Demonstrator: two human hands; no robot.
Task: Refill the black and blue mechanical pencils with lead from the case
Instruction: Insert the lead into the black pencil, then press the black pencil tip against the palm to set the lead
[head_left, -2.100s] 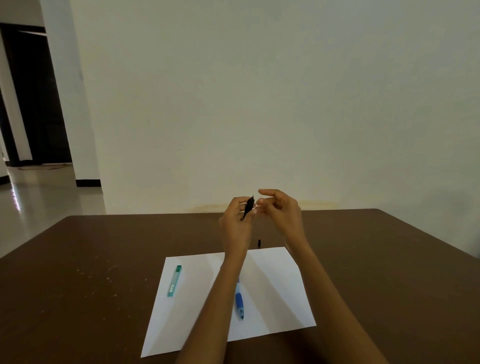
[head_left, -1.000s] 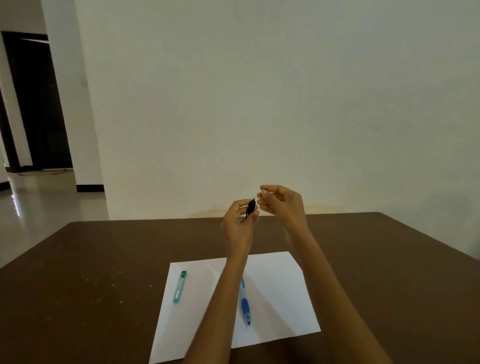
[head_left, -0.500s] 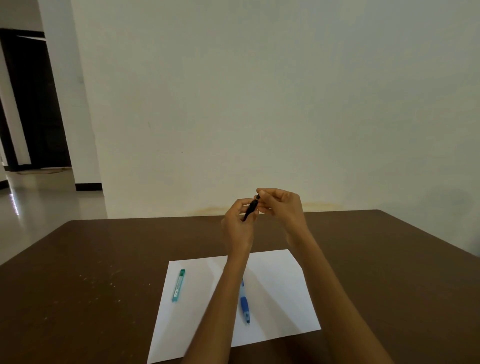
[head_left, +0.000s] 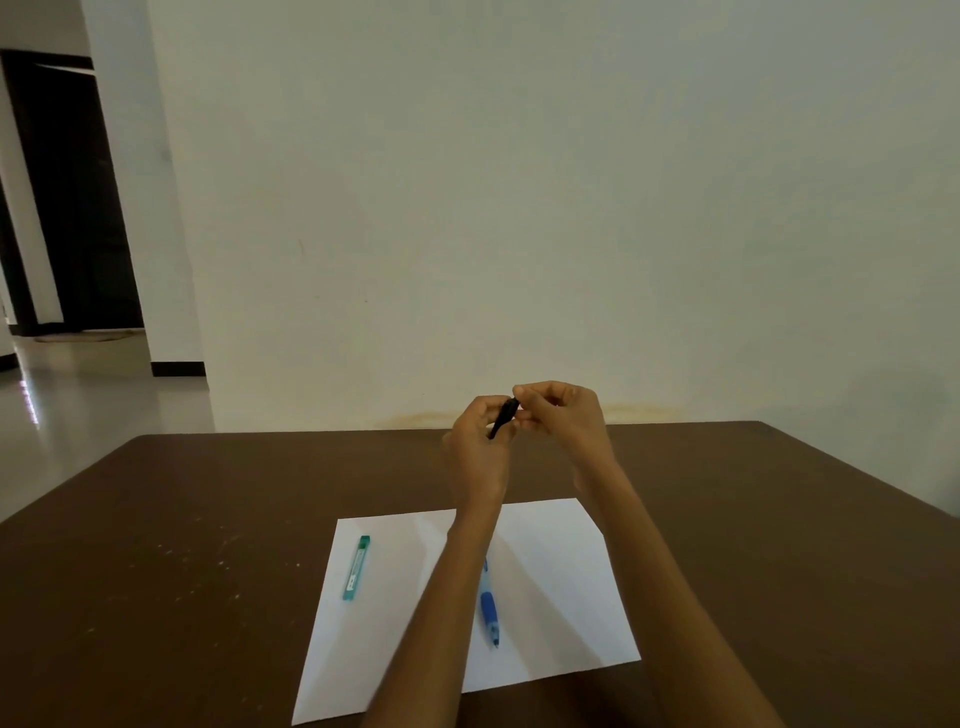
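Note:
My left hand (head_left: 475, 447) grips the black mechanical pencil (head_left: 503, 422) above the far part of the table, with its top end tilted up to the right. My right hand (head_left: 563, 415) pinches at that top end with curled fingers; what lies between the fingertips is too small to tell. The blue mechanical pencil (head_left: 489, 609) lies on the white sheet of paper (head_left: 550, 582), partly hidden by my left forearm. The teal lead case (head_left: 356, 567) lies on the left part of the sheet.
The brown table (head_left: 156, 545) runs to a white wall (head_left: 519, 208) at the back. A dark doorway (head_left: 67, 192) opens at the far left.
My right hand has closed in onto the top end of the black pencil. The small black piece seen on the table beyond the paper 2.1 s ago is out of sight.

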